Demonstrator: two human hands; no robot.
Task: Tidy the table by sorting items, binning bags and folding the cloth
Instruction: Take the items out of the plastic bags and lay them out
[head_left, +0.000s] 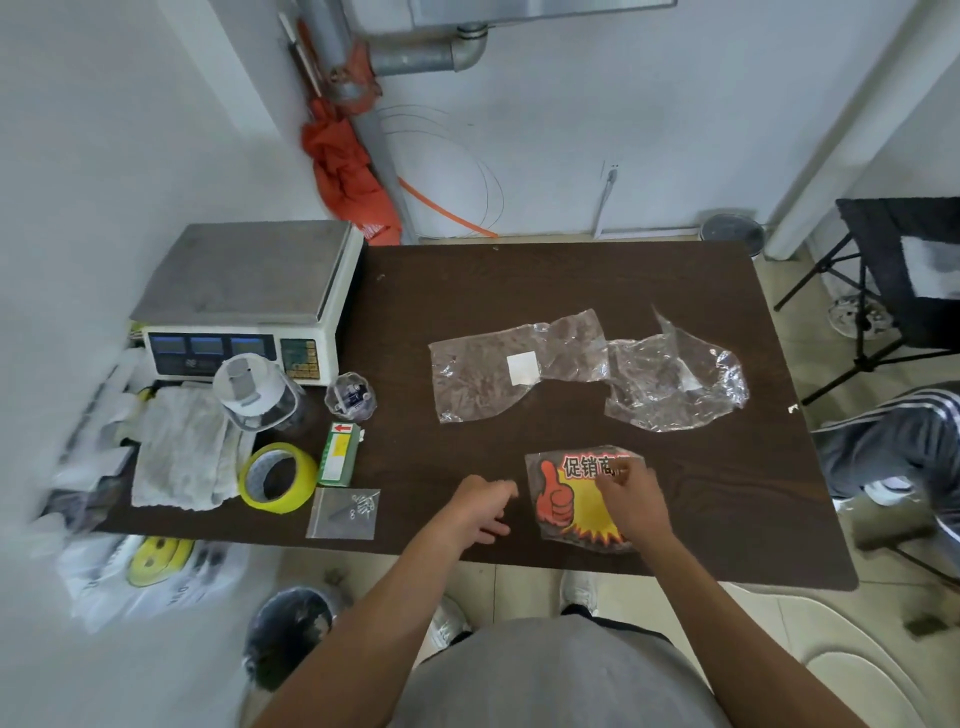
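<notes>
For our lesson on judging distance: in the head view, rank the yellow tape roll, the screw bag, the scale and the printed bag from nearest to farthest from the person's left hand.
From the left hand:
1. Printed bag, just to its right.
2. Screw bag, to its left, near the table's front edge.
3. Yellow tape roll, further left.
4. Scale, far left corner.

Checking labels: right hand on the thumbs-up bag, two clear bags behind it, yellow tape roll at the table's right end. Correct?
One error. The head view shows the yellow tape roll at the table's left end, beside the cloth. Right hand on the thumbs-up bag and two clear bags behind it are correct.
</notes>
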